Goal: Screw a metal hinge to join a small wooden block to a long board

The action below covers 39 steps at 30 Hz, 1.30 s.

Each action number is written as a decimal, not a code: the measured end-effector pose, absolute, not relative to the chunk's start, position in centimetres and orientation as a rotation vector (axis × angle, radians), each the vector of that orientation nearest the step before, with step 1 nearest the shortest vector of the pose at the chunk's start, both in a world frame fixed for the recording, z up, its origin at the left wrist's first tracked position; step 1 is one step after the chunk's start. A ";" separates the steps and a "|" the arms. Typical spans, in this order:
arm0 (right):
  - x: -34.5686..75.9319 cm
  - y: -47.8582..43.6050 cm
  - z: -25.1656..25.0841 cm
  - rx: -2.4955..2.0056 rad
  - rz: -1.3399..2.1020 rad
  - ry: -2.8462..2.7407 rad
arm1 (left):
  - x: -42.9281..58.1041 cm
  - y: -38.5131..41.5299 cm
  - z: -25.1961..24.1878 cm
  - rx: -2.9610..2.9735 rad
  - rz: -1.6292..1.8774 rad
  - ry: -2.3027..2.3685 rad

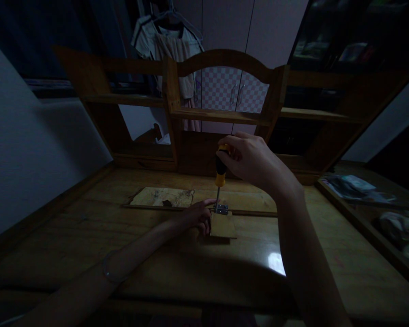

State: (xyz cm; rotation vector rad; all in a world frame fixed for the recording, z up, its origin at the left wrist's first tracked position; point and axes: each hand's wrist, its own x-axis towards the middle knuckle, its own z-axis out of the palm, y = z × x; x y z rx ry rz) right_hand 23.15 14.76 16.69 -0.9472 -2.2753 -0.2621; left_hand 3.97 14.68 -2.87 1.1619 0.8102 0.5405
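Hinge [221, 209] lies mid-table, apparently bridging the long board [201, 194] on its far side and the small block [224, 225] on its near side. From the left, the left hand [196, 217] has its index finger stretched to the hinge's left edge and its other fingers curled against the block's left side; I cannot tell whether they pinch it or only brace it. That fingertip sits just beside the screwdriver's [221, 177] tip, so a slip under downward pressure could jab it. Turning force could also twist the hinge out of line, or swing the block on the table [255, 236] if the left hand bears too lightly. The right hand [250, 156] is clamped on the screwdriver's handle near the top; a lean in that wrist could make the tip ride out and scratch metal or wood. As for what is unclear, the left thumb is hard to make out, dim light blurs where the tip meets the hinge, any screw there is too small to tell, and both forearms run off the near edge.
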 end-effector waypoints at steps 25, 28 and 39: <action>23.2 14.0 17.1 -0.836 -0.157 -2.337 | 4.0 14.8 -2.9 1.175 0.517 0.821; 23.3 14.2 17.1 -0.848 -0.130 -2.338 | 3.7 14.5 -2.8 1.219 0.550 0.777; 23.1 14.6 16.6 -0.965 -0.210 -2.308 | 3.7 13.8 -2.1 1.315 0.534 0.752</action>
